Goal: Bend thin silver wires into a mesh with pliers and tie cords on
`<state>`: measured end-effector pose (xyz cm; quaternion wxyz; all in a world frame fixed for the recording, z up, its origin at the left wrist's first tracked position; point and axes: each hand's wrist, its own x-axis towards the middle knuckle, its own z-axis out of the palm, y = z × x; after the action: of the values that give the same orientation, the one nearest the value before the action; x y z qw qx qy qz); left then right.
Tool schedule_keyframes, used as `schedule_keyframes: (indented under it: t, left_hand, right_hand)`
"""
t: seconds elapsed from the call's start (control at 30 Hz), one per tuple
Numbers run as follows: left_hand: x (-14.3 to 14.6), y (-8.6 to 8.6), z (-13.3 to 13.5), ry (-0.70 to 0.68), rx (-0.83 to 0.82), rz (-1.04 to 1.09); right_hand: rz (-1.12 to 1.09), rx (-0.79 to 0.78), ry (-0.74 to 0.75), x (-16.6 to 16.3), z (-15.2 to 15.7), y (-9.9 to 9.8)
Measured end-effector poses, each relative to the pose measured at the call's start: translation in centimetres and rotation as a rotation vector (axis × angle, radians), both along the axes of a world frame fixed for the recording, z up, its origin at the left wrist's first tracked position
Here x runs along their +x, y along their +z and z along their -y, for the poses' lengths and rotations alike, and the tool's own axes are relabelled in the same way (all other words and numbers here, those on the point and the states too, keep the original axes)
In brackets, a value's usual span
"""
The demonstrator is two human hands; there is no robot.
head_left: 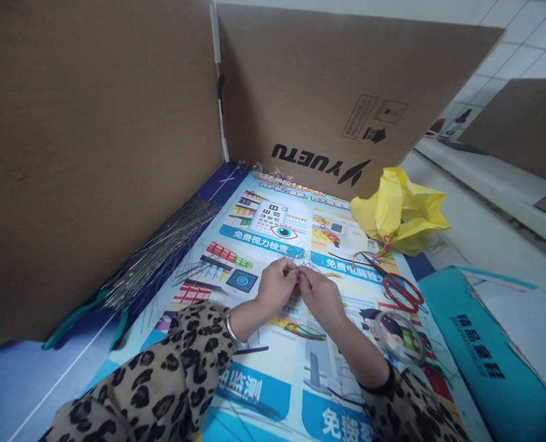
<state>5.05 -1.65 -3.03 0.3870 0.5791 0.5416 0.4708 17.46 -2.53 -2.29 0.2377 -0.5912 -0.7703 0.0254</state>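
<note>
My left hand (275,285) and my right hand (321,298) meet over the printed poster sheet (273,387), fingertips pinched together. Between them is a small thin-wire piece (304,253), whose pale loops stick out just beyond the fingers. A bit of dark pink shows at the right thumb; what it is I cannot make out. The fingers hide the middle of the piece. Beneath my wrists lie several coloured cords (303,331). To the right of my right hand are red-handled scissors (399,291) and a clear roll of tape (398,337).
Tall cardboard panels (93,153) stand left and behind. Many straight metal wires (162,245) lie along the left panel, near teal-handled pliers (77,316). Small wire pieces (268,172) sit at the back. At right are a yellow bag (392,209) and a teal box (480,344).
</note>
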Motion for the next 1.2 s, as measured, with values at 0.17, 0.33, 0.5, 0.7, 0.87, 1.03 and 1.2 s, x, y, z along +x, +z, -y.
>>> schedule_keyframes:
  t: [0.17,0.33,0.5,0.7,0.87,1.03,1.2]
  left_hand:
    - [-0.06,0.15,0.14,-0.013,0.008,-0.011]
    - [-0.14,0.38,0.27,-0.009,0.024,-0.044]
    - [-0.21,0.62,0.43,-0.007,0.016,-0.055]
    - [-0.23,0.83,0.53,-0.011,0.0,-0.044]
    - [-0.21,0.82,0.5,-0.005,0.01,-0.074]
    - [-0.23,0.78,0.5,-0.001,0.013,-0.088]
    - [-0.14,0.74,0.55,-0.007,0.017,-0.083]
  right_hand:
    - [-0.072,-0.011,-0.016,0.05,-0.22,-0.19]
    - [-0.134,-0.008,-0.025,0.09,-0.24,-0.37]
    - [-0.185,-0.004,-0.05,0.04,-0.14,-0.47]
    - [-0.253,0.005,-0.063,-0.04,-0.06,-0.19]
    - [-0.348,0.004,-0.116,-0.15,-0.1,-0.28]
    - [-0.403,-0.023,-0.169,-0.29,-0.18,-0.24]
    - [-0.445,-0.072,-0.198,-0.4,-0.23,0.12]
